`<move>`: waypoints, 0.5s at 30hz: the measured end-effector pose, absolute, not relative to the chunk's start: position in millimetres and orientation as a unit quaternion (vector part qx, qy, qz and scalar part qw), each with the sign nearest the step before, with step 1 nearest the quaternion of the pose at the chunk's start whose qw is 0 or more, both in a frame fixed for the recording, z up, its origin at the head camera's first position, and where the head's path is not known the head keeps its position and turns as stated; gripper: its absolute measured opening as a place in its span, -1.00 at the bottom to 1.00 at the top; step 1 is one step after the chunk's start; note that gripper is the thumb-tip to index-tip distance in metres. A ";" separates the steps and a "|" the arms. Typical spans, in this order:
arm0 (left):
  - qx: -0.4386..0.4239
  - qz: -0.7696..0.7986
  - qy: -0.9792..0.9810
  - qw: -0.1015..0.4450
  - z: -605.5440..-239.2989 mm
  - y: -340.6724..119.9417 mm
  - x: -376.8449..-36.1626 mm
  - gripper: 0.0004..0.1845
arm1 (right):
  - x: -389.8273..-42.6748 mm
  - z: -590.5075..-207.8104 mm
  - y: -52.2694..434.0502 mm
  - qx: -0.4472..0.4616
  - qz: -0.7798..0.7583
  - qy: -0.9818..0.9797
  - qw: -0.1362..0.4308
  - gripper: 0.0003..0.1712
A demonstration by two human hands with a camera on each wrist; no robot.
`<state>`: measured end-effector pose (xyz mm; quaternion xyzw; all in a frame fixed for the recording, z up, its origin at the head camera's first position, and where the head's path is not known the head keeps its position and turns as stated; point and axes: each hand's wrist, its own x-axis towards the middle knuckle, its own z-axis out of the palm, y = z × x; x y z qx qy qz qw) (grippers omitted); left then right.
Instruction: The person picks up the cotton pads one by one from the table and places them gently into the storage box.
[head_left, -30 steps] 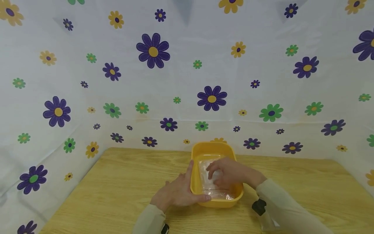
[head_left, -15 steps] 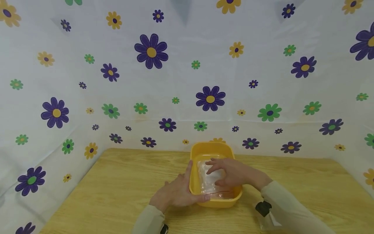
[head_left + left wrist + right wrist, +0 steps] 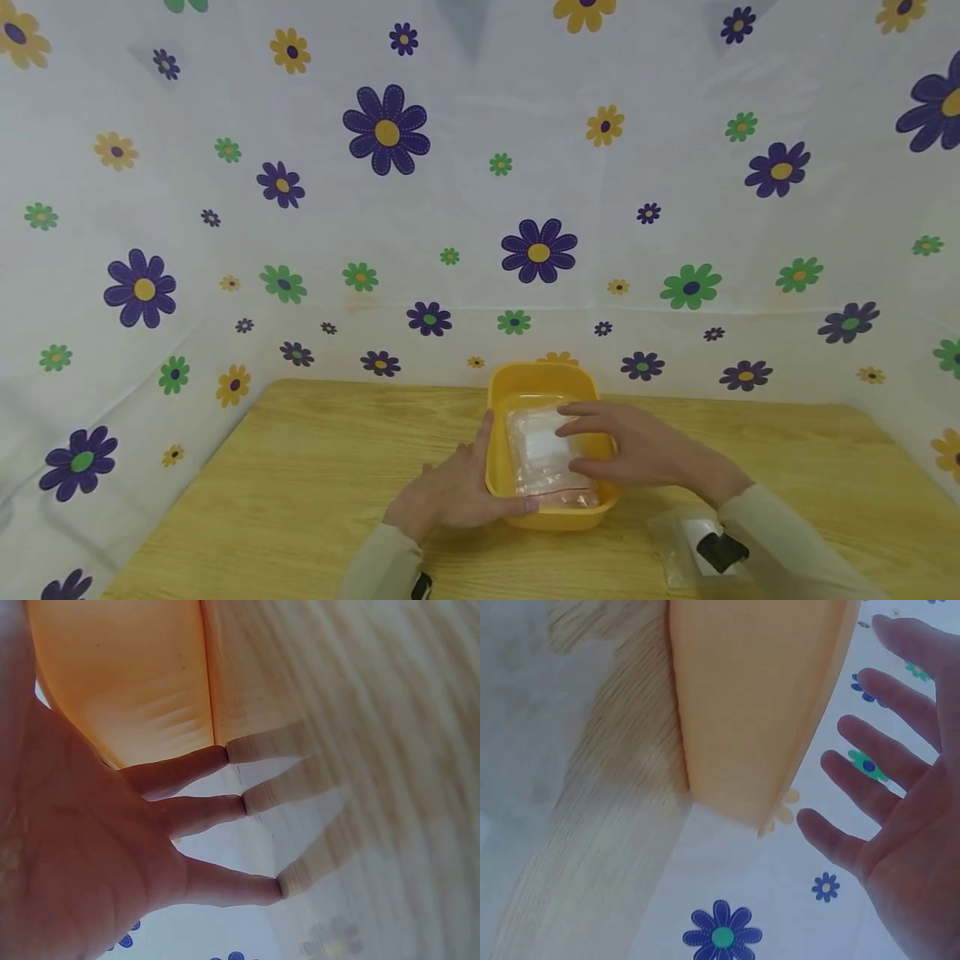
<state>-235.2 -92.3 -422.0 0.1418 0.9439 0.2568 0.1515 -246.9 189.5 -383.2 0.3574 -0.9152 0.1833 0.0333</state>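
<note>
A yellow plastic tub (image 3: 543, 379) stands near the back of the wooden table. Inside it lies a clear plastic zip bag (image 3: 525, 467) with something white in it. My left hand (image 3: 446, 496) rests along the tub's left side, thumb over the near rim and index finger up the side. In the left wrist view, straight fingers (image 3: 225, 885) spread with their tips on the tabletop beside the tub wall (image 3: 127, 667). Over the tub's right rim hovers my right hand (image 3: 645, 446), fingers spread and holding nothing. Its straight fingers (image 3: 866, 791) appear beyond the tub's side (image 3: 757, 697) in the right wrist view.
Another clear bag (image 3: 671, 550) with a white piece inside lies on the table at front right, partly under the right wrist. A flower-print sheet (image 3: 465, 192) encloses the table (image 3: 337, 442) at the back and sides.
My right hand has drawn back to the right from over the bag in the tub, its fingers loosening and spreading. The second bag is now more exposed. My left hand stays in place.
</note>
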 end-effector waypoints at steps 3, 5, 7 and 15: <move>0.144 0.262 0.942 0.150 -421.0 -92.6 -234.2 0.44 | -243.5 -385.0 196.5 0.357 0.169 -0.916 0.070 -0.51; 0.146 0.266 0.941 0.148 -420.4 -92.7 -233.4 0.44 | -241.3 -387.0 201.3 0.355 0.153 -0.917 0.097 -0.48; 0.148 0.267 0.941 0.147 -419.7 -92.8 -232.7 0.44 | -239.5 -389.5 206.2 0.357 0.137 -0.916 0.122 -0.42; 0.157 0.269 0.939 0.146 -423.0 -92.5 -236.7 0.43 | -227.3 -397.1 223.8 0.343 0.120 -0.919 0.156 -0.20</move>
